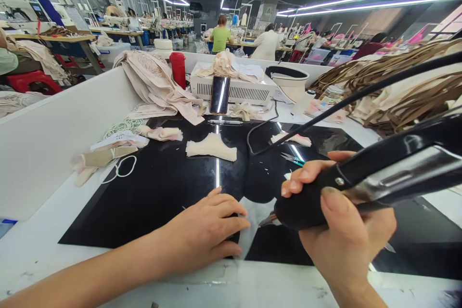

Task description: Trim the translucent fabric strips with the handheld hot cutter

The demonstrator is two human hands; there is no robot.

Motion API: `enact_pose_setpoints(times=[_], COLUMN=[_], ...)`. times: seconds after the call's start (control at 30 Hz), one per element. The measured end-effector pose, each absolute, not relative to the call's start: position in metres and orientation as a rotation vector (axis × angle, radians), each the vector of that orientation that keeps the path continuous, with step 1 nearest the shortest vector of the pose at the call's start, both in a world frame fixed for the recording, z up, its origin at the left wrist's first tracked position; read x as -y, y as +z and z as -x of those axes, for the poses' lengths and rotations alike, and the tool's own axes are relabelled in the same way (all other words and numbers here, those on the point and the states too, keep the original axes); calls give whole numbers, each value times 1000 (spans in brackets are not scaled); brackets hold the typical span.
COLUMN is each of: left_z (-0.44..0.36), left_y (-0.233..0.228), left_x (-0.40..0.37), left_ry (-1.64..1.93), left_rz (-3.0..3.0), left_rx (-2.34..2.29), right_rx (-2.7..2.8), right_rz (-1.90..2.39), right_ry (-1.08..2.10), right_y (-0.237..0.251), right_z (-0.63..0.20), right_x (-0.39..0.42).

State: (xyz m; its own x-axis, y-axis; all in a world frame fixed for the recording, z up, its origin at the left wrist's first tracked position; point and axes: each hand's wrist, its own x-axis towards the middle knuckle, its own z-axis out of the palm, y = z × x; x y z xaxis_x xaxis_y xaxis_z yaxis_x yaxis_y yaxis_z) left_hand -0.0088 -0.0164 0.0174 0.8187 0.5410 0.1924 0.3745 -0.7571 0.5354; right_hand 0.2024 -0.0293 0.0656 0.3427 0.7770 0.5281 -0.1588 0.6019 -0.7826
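Observation:
My right hand [342, 221] is wrapped round a black corded hand tool [306, 202], which has a long metal lever and a narrow metal tip. The tip points down and left, at a pale, see-through patch [249, 240] on the black sheet [151, 202]. My left hand [216, 226] lies palm down with its fingers apart, its fingertips at the left side of that patch. What lies under the palm is hidden. Beyond the hands, a cream shaped fabric piece [211, 148] rests flat on the sheet. Small scissors [293, 159] lie just past my right hand.
A phone [220, 95] leans against a vented white box [249, 90]. Cream fabric [155, 82] is heaped at the back left, brown straps [404, 77] at the right. A black cord [361, 101] arches across the right side. A low white wall [61, 130] borders the left.

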Motion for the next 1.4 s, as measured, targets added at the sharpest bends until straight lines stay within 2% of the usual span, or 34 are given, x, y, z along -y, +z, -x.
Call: enact_pose_setpoints(times=[0.87, 1.17, 1.4], left_z=[7, 8, 11], left_y=[18, 18, 18], left_x=[11, 11, 10], left_ry=[338, 383, 504], left_rz=[-2428, -2437, -2502], left_rx=[-632, -612, -636], right_rx=[1017, 1131, 871], right_rz=[626, 657, 691], right_ry=[820, 838, 713], right_y=[70, 75, 82], right_z=[-180, -176, -200], right_x=[52, 52, 39])
